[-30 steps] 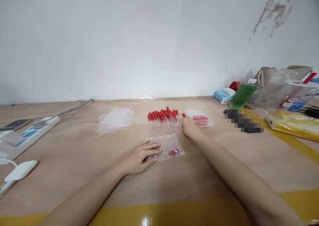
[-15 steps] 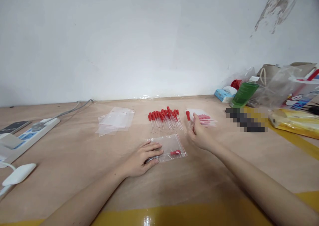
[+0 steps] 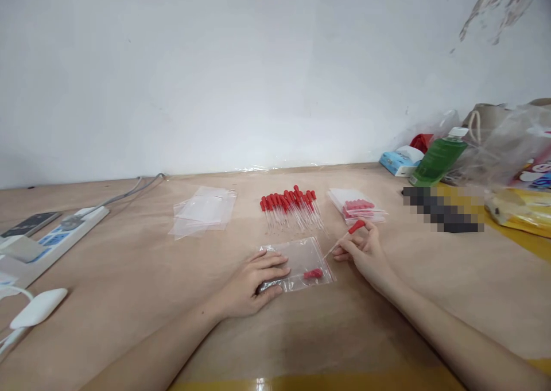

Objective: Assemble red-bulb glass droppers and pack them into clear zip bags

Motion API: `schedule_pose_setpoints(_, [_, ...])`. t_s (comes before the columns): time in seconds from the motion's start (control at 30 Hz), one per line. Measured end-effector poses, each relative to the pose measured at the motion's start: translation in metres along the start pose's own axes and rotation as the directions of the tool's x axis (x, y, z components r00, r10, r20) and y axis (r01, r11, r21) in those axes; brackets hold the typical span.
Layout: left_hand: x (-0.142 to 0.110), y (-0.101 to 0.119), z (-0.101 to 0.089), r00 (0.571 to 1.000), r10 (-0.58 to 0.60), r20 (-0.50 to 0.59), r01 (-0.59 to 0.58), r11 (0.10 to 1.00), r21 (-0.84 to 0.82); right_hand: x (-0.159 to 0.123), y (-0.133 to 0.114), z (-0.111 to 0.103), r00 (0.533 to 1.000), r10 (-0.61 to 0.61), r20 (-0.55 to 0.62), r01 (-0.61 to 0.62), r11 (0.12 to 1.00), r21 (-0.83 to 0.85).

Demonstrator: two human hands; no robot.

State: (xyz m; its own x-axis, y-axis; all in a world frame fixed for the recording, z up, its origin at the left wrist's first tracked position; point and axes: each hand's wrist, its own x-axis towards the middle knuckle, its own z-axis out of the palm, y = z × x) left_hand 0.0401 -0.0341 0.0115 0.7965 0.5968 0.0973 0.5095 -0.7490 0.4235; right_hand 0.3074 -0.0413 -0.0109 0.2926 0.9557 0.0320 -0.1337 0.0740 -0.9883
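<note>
My left hand (image 3: 252, 285) lies flat, fingers spread, on the left part of a clear zip bag (image 3: 297, 253). Inside that bag, near its right end, shows a red rubber bulb (image 3: 313, 274). My right hand (image 3: 365, 256) pinches a dropper (image 3: 344, 237) with a red bulb and a clear thin stem. Its tip points down and left, close to the bag's right edge; whether it touches cannot be made out. Behind the bag lies a row of red-bulbed droppers (image 3: 290, 202). Beyond my right hand is a stack of filled bags (image 3: 357, 206) with red bulbs inside.
Flat clear bags (image 3: 204, 208) lie in a pile at the left. Farther left are a power strip (image 3: 55, 239), a phone (image 3: 30, 224) and a white plug (image 3: 38, 309). At the right stand a tissue pack (image 3: 398, 162) and a green bottle (image 3: 439, 158), beside a yellow package (image 3: 520, 207).
My right hand has come from the dropper row back toward the bag's right edge, carrying one dropper and tilting it tip-down. My left hand stays on the bag. The view has shifted slightly.
</note>
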Motion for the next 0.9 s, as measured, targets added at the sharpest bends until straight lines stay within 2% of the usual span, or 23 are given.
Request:
schedule_pose_setpoints(0.13, [0.0,0.0,0.0,1.0,0.004,-0.007,-0.004,1.0,-0.017,-0.001,0.001,-0.004,0.999,0.032,0.033,-0.034,0.998,0.056])
schedule_pose_setpoints(0.27, [-0.001,0.001,-0.001,1.0,-0.003,-0.006,0.003,1.0,-0.008,0.001,0.005,-0.007,0.985,0.076,0.155,-0.092,0.991,0.097])
schedule_pose_setpoints(0.33, [-0.001,0.002,-0.002,1.0,-0.016,-0.013,0.016,1.0,-0.002,0.0,0.006,-0.008,0.974,0.08,0.211,-0.09,0.995,0.041])
schedule_pose_setpoints(0.37, [-0.001,0.002,-0.002,1.0,-0.022,-0.011,0.022,1.0,0.001,0.0,0.006,-0.008,0.969,0.064,0.239,-0.06,0.998,-0.025])
schedule_pose_setpoints(0.43, [-0.002,0.002,-0.003,1.0,-0.025,-0.003,0.025,1.0,0.008,-0.003,0.004,-0.009,0.954,-0.004,0.301,0.076,0.971,-0.227])
schedule_pose_setpoints(0.5, [-0.002,0.002,-0.003,1.0,-0.026,0.002,0.026,1.0,0.014,-0.006,-0.001,-0.01,0.922,-0.076,0.38,0.251,0.863,-0.437])
schedule_pose_setpoints(0.57, [-0.001,0.002,-0.003,0.999,-0.033,-0.005,0.034,0.999,0.018,-0.009,-0.006,-0.01,0.88,-0.098,0.465,0.379,0.736,-0.561])
schedule_pose_setpoints(0.63, [-0.001,0.002,-0.003,0.999,-0.037,-0.011,0.037,0.999,0.02,-0.012,-0.011,-0.009,0.837,-0.082,0.54,0.452,0.66,-0.6])
schedule_pose_setpoints(0.7, [-0.001,0.002,-0.002,1.0,-0.029,-0.01,0.03,0.999,0.02,-0.014,-0.014,-0.008,0.795,-0.076,0.601,0.505,0.631,-0.589])
schedule_pose_setpoints(0.8, [-0.001,0.002,-0.002,1.0,-0.018,-0.017,0.018,1.0,0.024,-0.016,-0.017,-0.006,0.742,-0.073,0.666,0.537,0.658,-0.527])
schedule_pose_setpoints(0.9, [-0.001,0.002,-0.002,1.0,-0.013,-0.02,0.014,0.999,0.03,-0.014,-0.015,-0.007,0.738,-0.05,0.673,0.489,0.726,-0.482])
